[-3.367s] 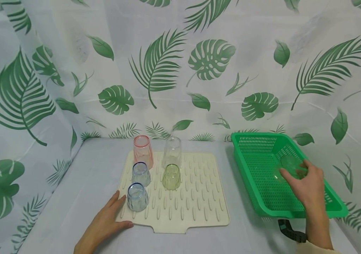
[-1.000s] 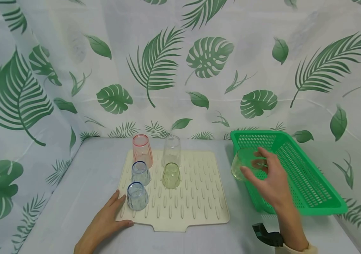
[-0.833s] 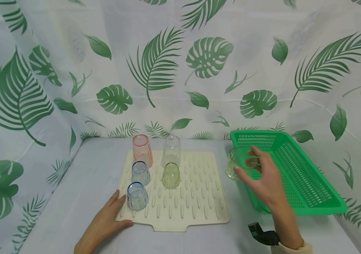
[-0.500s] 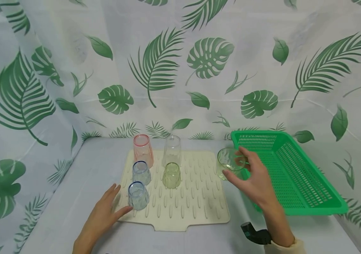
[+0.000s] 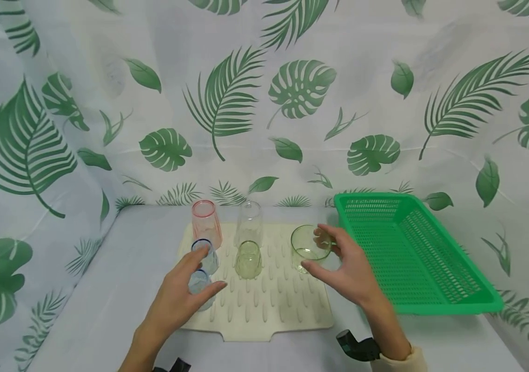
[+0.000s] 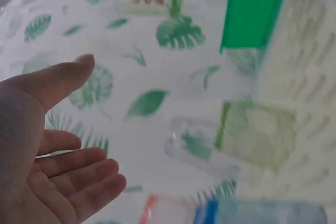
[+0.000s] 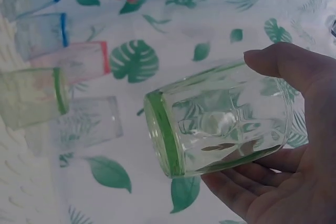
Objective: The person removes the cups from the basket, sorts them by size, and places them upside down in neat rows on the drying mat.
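My right hand (image 5: 350,274) grips a green-tinted glass (image 5: 302,254) over the right part of the cream drying mat (image 5: 288,310). In the right wrist view the glass (image 7: 220,121) has its open rim up and its thick green base down, thumb and fingers on opposite sides. My left hand (image 5: 176,297) is raised over the mat's left side, fingers spread and holding nothing. It partly covers two short blue glasses, the rear one (image 5: 211,262) and the front one (image 5: 198,283). A short yellow-green glass (image 5: 248,262) stands upside down mid-mat.
At the mat's back stand a tall red-tinted glass (image 5: 206,227) and a tall clear glass (image 5: 249,222), both bottom up. A green plastic basket (image 5: 432,305) sits right of the mat. A leaf-print curtain (image 5: 227,175) closes off the back.
The right hand has carried the green-tinted glass out of the basket and leftward over the mat. The left hand has left the mat's edge and risen to the right.
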`<state>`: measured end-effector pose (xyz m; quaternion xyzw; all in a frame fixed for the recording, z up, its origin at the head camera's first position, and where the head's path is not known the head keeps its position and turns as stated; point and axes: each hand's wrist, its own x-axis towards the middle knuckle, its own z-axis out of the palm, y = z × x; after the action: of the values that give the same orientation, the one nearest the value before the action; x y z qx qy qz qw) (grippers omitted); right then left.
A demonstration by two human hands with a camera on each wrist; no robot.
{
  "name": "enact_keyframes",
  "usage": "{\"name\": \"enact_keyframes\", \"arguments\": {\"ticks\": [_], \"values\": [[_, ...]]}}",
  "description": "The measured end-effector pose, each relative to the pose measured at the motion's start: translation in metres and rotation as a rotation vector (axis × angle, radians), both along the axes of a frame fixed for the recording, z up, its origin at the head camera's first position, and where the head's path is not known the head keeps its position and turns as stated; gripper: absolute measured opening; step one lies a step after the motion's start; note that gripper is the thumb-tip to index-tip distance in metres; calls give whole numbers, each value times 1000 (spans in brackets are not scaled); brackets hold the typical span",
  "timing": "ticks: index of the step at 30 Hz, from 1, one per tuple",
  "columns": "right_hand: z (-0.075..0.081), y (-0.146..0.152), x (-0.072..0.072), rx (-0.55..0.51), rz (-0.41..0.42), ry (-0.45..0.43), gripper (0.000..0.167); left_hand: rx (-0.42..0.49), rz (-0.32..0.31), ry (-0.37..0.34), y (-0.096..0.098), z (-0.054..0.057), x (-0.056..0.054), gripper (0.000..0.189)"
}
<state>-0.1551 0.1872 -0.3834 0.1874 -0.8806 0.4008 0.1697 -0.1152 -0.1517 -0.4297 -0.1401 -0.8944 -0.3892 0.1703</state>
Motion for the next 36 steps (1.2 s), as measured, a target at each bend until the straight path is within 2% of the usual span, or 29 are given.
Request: {"name": "enact_keyframes", "arguments": {"ticks": [4, 6, 9, 13, 17, 22, 25, 29, 36], "values": [[-1, -7, 2, -7, 83, 5, 73, 52, -128, 26, 21, 13, -2, 78], [-1, -10, 3, -10, 120, 13, 73, 78, -194, 10, 30, 18, -5, 77], [-2, -14, 4, -10, 177, 21, 74, 83, -249, -27, 42, 21, -10, 78], [-4, -19, 4, -9, 251, 48, 73, 76, -290, -79, 54, 22, -14, 79], [-4, -24, 5, -23, 317, 47, 73, 109, -338, -121, 64, 23, -17, 79], [-3, -30, 7, -38, 377, 34, 74, 137, -404, -119, 74, 24, -21, 80], [-3, -32, 7, -60, 414, 40, 76, 131, -413, -127, 76, 24, -22, 82], [-4, -33, 7, -67, 433, 44, 76, 122, -418, -123, 76, 24, -22, 84], [-5, -32, 6, -69, 470, -11, 75, 172, -483, -102, 71, 23, -26, 82]]}}
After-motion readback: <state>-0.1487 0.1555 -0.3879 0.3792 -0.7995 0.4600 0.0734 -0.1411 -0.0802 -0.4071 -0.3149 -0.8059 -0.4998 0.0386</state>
